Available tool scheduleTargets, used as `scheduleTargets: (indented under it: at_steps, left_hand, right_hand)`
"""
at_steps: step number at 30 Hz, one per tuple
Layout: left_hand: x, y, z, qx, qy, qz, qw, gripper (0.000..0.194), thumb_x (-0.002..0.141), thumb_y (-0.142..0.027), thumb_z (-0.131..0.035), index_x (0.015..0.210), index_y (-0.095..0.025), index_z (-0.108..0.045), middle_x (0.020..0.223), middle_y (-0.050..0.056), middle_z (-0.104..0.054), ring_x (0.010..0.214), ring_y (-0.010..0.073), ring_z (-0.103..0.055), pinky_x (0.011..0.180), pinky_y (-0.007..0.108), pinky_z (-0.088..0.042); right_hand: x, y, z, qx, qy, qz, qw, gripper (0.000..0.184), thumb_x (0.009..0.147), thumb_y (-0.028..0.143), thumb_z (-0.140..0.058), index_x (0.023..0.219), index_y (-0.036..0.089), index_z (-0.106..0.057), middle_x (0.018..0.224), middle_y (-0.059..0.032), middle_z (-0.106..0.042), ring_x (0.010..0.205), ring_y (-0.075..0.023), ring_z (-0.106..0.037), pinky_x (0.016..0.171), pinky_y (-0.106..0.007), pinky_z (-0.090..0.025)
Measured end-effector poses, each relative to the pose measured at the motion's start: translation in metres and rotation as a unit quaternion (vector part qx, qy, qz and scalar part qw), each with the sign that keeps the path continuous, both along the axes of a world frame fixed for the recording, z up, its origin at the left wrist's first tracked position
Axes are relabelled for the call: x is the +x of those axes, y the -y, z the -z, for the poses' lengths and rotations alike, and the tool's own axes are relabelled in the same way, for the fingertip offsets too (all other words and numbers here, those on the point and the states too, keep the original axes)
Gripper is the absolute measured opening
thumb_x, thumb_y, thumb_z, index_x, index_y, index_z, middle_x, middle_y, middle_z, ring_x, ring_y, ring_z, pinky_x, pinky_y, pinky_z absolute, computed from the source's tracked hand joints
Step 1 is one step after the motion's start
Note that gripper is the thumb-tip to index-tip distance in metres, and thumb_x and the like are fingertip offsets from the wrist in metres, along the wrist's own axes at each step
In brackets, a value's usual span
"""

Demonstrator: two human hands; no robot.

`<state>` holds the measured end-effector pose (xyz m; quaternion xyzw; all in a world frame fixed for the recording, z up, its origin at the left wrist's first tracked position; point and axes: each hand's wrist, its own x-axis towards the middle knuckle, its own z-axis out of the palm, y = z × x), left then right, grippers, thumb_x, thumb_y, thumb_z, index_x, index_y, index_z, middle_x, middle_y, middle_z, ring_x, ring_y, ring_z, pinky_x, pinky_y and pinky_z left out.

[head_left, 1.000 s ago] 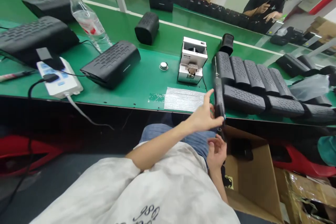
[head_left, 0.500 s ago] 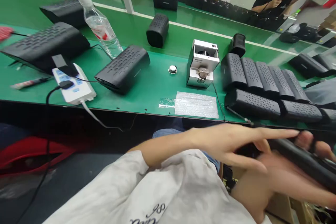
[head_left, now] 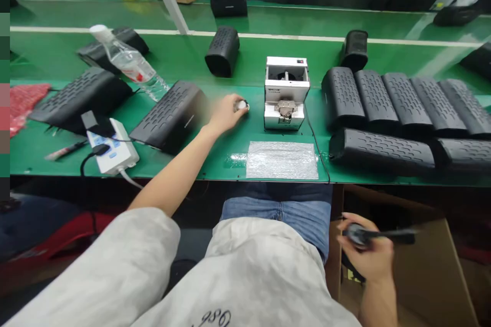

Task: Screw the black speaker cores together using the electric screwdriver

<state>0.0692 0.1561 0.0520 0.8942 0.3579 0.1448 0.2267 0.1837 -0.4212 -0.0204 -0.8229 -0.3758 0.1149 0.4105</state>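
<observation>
On the green bench, my left hand (head_left: 227,114) has its fingers closed around a small round silver part (head_left: 241,106). A black speaker-like case (head_left: 169,117) with a slotted top lies left of that hand. To the right stands a white box-shaped device (head_left: 286,93) with a metal connector on its front. Below the bench edge, my right hand (head_left: 370,255) grips a black object (head_left: 358,235) with a round end and a long part pointing right. Motion blur hides its exact kind.
Several black cases (head_left: 408,99) stand in rows at the right. A water bottle (head_left: 132,64) leans at the left behind a white power strip (head_left: 115,150). Bubble wrap (head_left: 282,160) lies at the front edge. A cardboard box (head_left: 429,265) is below, at right.
My left hand has moved from the right, near the other hand, to the round silver part on the bench and closed on it. The view has turned left and levelled.
</observation>
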Motion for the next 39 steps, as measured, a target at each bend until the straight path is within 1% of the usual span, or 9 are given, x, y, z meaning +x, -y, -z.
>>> scheduleTargets:
  at_steps: [4,6,12,16,20,27,33,36,39]
  left_hand:
    - [-0.024,0.036,-0.001,0.023,0.009,0.078,0.997,0.041,0.099,-0.027,-0.090,0.137,-0.022,-0.076,0.138,0.012,-0.076,0.116,0.0275,-0.075,0.108,0.043,-0.061]
    - [-0.026,0.051,0.001,0.025,-0.011,0.078,0.997,0.047,0.094,-0.022,-0.094,0.137,-0.022,-0.075,0.135,0.012,-0.078,0.116,0.0284,-0.076,0.104,0.043,-0.062]
    - [-0.008,0.079,0.014,-0.012,0.005,0.036,0.999,0.035,0.095,-0.018,-0.096,0.125,-0.020,-0.079,0.123,0.008,-0.080,0.097,0.0215,-0.077,0.097,0.041,-0.066]
    - [-0.008,0.098,0.023,-0.032,0.059,0.005,0.998,0.034,0.094,-0.019,-0.098,0.122,-0.019,-0.079,0.124,0.008,-0.079,0.091,0.0169,-0.078,0.093,0.038,-0.068]
    - [0.006,0.119,0.026,-0.021,0.071,0.021,0.997,0.038,0.092,-0.017,-0.100,0.124,-0.017,-0.080,0.123,0.009,-0.081,0.099,0.0214,-0.082,0.097,0.041,-0.071]
    - [0.071,0.155,0.020,0.020,0.032,0.200,0.979,0.046,0.104,-0.012,-0.087,0.148,-0.016,-0.076,0.154,0.017,-0.078,0.143,0.0312,-0.078,0.126,0.052,-0.065]
    - [0.116,0.172,0.014,0.075,-0.018,0.258,0.963,0.046,0.108,-0.009,-0.078,0.154,-0.011,-0.070,0.161,0.022,-0.073,0.148,0.0352,-0.076,0.124,0.051,-0.066]
    - [0.107,0.175,0.014,0.078,-0.009,0.280,0.957,0.045,0.109,-0.012,-0.080,0.152,-0.013,-0.070,0.153,0.019,-0.076,0.139,0.0332,-0.081,0.118,0.047,-0.069]
    - [0.077,0.170,0.020,0.055,0.043,0.234,0.970,0.051,0.104,-0.017,-0.089,0.151,-0.016,-0.069,0.142,0.015,-0.080,0.122,0.0289,-0.085,0.110,0.045,-0.072]
  right_hand:
    - [-0.022,-0.036,0.065,-0.023,-0.071,-0.045,0.996,0.060,0.108,0.079,-0.076,0.118,0.020,-0.081,0.099,-0.0092,-0.083,0.081,-0.0222,-0.080,0.076,-0.037,-0.071]
    - [-0.022,-0.043,0.088,-0.040,-0.103,-0.062,0.992,0.062,0.111,0.079,-0.073,0.122,0.018,-0.080,0.097,-0.0067,-0.081,0.081,-0.0202,-0.078,0.078,-0.035,-0.070]
    - [0.000,-0.049,0.128,-0.065,-0.164,-0.083,0.981,0.056,0.115,0.069,-0.076,0.138,0.018,-0.077,0.118,-0.0092,-0.080,0.105,-0.0233,-0.080,0.098,-0.042,-0.071]
    - [0.007,-0.057,0.133,-0.068,-0.203,-0.092,0.972,0.050,0.116,0.061,-0.079,0.137,0.017,-0.076,0.115,-0.0077,-0.079,0.102,-0.0223,-0.079,0.100,-0.043,-0.071]
    - [0.013,-0.060,0.133,-0.082,-0.228,-0.093,0.966,0.044,0.116,0.057,-0.080,0.131,0.016,-0.077,0.115,-0.0069,-0.078,0.102,-0.0219,-0.078,0.099,-0.042,-0.071]
    - [0.023,-0.054,0.127,-0.126,-0.245,-0.092,0.957,0.044,0.116,0.052,-0.080,0.142,0.016,-0.074,0.126,-0.0094,-0.077,0.109,-0.0233,-0.078,0.099,-0.042,-0.072]
    - [0.026,-0.057,0.124,-0.154,-0.252,-0.090,0.951,0.040,0.117,0.053,-0.079,0.128,0.015,-0.075,0.112,-0.0057,-0.076,0.095,-0.0188,-0.076,0.088,-0.035,-0.071]
    - [0.026,-0.057,0.125,-0.166,-0.261,-0.087,0.947,0.041,0.118,0.055,-0.078,0.124,0.014,-0.075,0.101,-0.0025,-0.073,0.082,-0.0152,-0.072,0.079,-0.031,-0.069]
    - [0.026,-0.057,0.128,-0.166,-0.274,-0.085,0.943,0.041,0.118,0.055,-0.078,0.125,0.014,-0.075,0.098,-0.0014,-0.072,0.077,-0.0139,-0.070,0.076,-0.029,-0.068]
